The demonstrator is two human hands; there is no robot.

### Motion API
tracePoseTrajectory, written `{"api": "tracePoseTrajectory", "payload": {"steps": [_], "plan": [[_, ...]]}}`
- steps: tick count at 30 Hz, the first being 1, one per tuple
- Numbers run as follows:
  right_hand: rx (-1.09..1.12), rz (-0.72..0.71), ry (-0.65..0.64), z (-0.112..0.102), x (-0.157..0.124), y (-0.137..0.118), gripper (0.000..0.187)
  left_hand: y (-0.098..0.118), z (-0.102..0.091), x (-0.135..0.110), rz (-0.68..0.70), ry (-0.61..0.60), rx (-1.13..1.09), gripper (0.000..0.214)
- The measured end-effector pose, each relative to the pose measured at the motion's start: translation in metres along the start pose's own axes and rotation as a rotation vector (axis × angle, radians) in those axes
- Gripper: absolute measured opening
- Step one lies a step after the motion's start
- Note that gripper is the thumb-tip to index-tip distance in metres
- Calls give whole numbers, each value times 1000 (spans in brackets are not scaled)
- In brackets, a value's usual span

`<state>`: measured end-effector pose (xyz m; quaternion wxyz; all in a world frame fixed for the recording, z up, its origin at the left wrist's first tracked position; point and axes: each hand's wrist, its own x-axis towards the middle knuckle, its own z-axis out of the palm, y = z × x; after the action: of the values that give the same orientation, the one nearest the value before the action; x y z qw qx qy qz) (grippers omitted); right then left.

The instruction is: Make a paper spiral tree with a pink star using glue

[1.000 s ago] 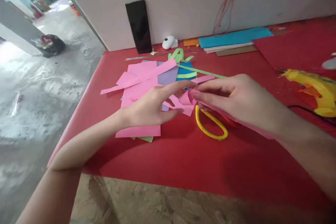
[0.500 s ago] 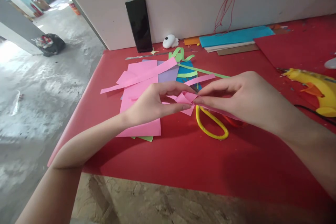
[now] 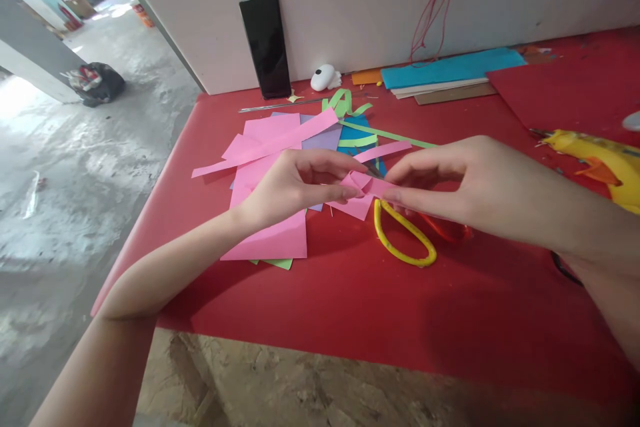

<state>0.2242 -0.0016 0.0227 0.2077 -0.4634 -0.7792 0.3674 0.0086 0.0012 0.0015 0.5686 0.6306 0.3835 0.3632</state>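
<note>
A pink paper strip, folded over at its left end, is pinched between my two hands. The thumb and fingers of my left hand close on the folded end. My right hand grips the flatter part a little to the right. Just below and behind lie scissors with a yellow handle loop and a red one, partly covered by my right hand. Pink paper sheets lie under and beside my left hand, and a long pink strip rests across them.
A dark phone leans on the wall, with a small white object beside it. Green strips lie behind my hands. A yellow glue gun sits at the right, and blue sheets at the back.
The folded end has shifted slightly right, and more of the flat strip shows between my hands. My right hand has moved a little right and turned, still pinching.
</note>
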Motion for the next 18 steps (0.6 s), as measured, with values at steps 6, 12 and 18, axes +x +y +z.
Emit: {"api": "tracePoseTrajectory", "payload": {"steps": [6, 12, 18], "plan": [[22, -31, -14, 10, -1, -8, 42, 1, 5, -5, 104, -87, 69, 18], [57, -26, 37, 14, 0, -9, 46, -3, 11, -5, 160, -24, 112, 20], [49, -20, 30, 13, 0, -12, 49, 1, 12, -5, 80, 48, 96, 12]]}}
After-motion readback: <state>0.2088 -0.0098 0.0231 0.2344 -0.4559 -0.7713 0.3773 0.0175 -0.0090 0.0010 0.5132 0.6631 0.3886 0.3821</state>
